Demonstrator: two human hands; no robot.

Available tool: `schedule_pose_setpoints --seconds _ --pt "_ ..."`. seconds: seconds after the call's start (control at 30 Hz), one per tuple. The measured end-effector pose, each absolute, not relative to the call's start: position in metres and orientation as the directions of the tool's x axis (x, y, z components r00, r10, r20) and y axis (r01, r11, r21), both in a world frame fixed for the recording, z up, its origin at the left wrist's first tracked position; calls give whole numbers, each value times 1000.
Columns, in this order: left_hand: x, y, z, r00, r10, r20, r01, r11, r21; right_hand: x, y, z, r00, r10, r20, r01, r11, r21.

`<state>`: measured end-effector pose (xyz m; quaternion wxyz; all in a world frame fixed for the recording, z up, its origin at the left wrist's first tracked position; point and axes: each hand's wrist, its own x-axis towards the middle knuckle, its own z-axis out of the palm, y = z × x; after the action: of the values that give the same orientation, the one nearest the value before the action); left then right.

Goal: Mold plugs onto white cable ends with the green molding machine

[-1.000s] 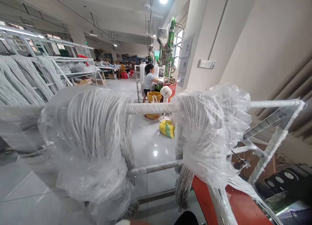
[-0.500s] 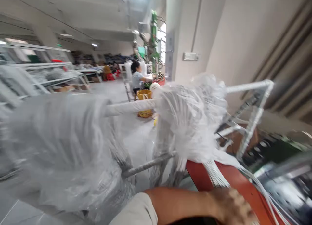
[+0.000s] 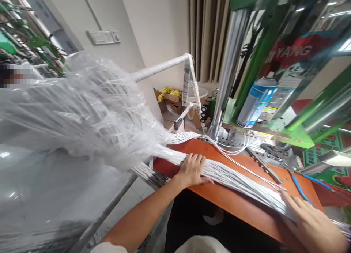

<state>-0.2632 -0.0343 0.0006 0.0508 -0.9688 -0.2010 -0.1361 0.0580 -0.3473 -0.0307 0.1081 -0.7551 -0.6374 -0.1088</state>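
Note:
A long bundle of white cables [image 3: 236,176] lies along an orange-red work board [image 3: 219,189] in front of me. My left hand [image 3: 192,169] is closed over the bundle's left part, fingers across the top and thumb along the near side. Over the right part of the same bundle, my right hand [image 3: 309,218] curls its fingers; its thumb is mostly hidden. To the left, the bundle runs into clear plastic wrapping [image 3: 109,114] draped over a rack. A few loose white cables [image 3: 227,154] curve behind the bundle toward the machine.
A green press machine [image 3: 246,74] with metal columns stands behind the board, a blue-and-white spray can [image 3: 257,101] on it. A blue-handled tool [image 3: 300,187] lies near my right hand. The wrapped rack frame [image 3: 161,67] rises at left. Boxes [image 3: 172,99] stand by the wall.
My view has swung right, from the room and rack to the press and board. Both hands now show on the cable bundle; earlier one blurred hand was over the board's lower edge.

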Motion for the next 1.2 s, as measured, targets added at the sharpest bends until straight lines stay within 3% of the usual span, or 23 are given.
schedule_pose_setpoints --seconds 0.2,0.4,0.53,0.73,0.8,1.0,1.1,1.2 --pt "-200 -83 13 929 295 225 244 -943 228 36 -365 -32 187 946 265 982 -171 -81" --pt "-92 -92 17 984 127 127 85 -953 290 51 -323 27 229 971 -73 884 -238 -401" --pt "-69 -82 11 993 114 37 93 -928 362 50 -295 45 212 960 -181 846 -273 -459" --pt "-75 -86 14 954 290 70 181 -748 639 52 -274 41 208 971 -117 811 -238 -535" --pt "-76 -90 20 939 327 106 171 -712 681 56 -275 41 234 969 -80 789 -237 -567" --pt "-75 -98 50 902 236 360 -57 -763 643 60 -281 38 273 961 34 736 -186 -651" --pt "-72 -106 63 922 147 359 -107 -794 599 55 -279 35 275 953 126 754 -132 -644" --pt "-69 -118 71 957 66 283 -126 -783 609 51 -274 46 252 956 149 688 -68 -723"
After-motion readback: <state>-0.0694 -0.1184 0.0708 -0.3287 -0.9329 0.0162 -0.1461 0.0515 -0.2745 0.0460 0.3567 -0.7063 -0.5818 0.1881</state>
